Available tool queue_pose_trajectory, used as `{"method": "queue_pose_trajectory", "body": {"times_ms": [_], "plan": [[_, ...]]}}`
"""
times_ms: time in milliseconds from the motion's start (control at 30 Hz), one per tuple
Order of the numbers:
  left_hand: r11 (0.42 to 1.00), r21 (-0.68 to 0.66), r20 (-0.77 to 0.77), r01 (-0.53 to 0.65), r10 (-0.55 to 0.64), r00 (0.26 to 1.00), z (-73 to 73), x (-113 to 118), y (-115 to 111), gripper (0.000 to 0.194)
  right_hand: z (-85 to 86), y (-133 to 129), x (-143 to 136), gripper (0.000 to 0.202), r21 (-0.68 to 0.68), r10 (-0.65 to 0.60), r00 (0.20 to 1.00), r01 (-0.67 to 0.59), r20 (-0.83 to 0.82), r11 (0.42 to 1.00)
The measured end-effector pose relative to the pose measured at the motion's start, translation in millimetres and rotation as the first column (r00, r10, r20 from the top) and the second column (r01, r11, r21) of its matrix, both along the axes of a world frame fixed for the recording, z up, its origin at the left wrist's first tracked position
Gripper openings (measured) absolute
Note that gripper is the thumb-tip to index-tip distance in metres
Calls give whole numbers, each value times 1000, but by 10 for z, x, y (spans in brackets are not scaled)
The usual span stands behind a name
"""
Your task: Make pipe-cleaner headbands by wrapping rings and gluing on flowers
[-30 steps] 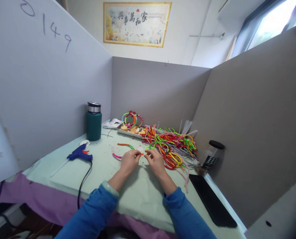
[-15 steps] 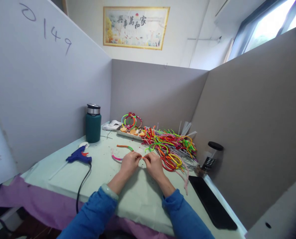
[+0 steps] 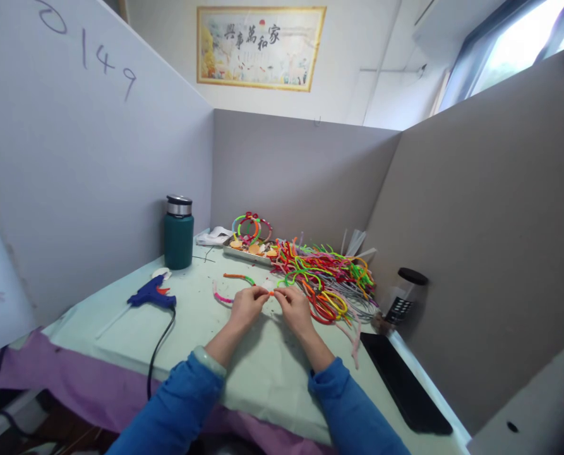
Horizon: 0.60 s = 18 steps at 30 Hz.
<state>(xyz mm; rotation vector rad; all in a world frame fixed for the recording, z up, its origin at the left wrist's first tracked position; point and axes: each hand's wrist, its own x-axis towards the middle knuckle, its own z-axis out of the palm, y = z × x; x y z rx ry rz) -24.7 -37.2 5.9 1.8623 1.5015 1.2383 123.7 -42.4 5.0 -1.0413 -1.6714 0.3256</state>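
My left hand (image 3: 246, 309) and my right hand (image 3: 295, 311) meet above the table, fingertips pinched close together. Between them shows a short bit of orange fuzzy pipe cleaner (image 3: 271, 293), gripped from both sides. Beyond my left hand lies a curved multicoloured strip (image 3: 238, 277), orange and green on its upper part. A pink and magenta curved length (image 3: 223, 298) runs toward the same hand; whether the two join is hidden by my fingers. Just right of my right hand begins a heap of coloured pipe cleaners (image 3: 326, 275).
A blue glue gun (image 3: 151, 294) with a black cord lies left, near a green bottle (image 3: 178, 237). At the back, a metal tray (image 3: 246, 255) holds discs, with colourful rings above it. A clear black-lidded jar (image 3: 405, 294) and a black slab (image 3: 402, 382) are on the right.
A little more orange shows between my fingertips, which have parted slightly. The whole view has shifted a little; the other things stay in place.
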Motion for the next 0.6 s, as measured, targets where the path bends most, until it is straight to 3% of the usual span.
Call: {"method": "queue_pose_trajectory", "body": {"times_ms": [167, 333, 400, 467, 600], "plan": [[980, 196, -394, -40, 116, 912, 75, 13, -119, 21, 25, -33, 75, 14, 106, -79, 965, 54, 250, 993], [961, 271, -579, 56, 116, 807, 74, 41, -162, 22, 2, -78, 40, 11, 166, -187, 858, 121, 479, 979], [959, 274, -586, 78, 102, 804, 70, 44, -159, 21, -18, -72, 34, 11, 156, -185, 858, 124, 479, 980], [960, 269, -528, 71, 85, 845, 71, 41, -148, 21, -42, -51, 34, 11, 115, -152, 891, 113, 427, 987], [988, 148, -216, 35, -3, 976, 69, 32, -97, 17, -83, 17, 8, 13, -38, -44, 988, 50, 146, 998]]}}
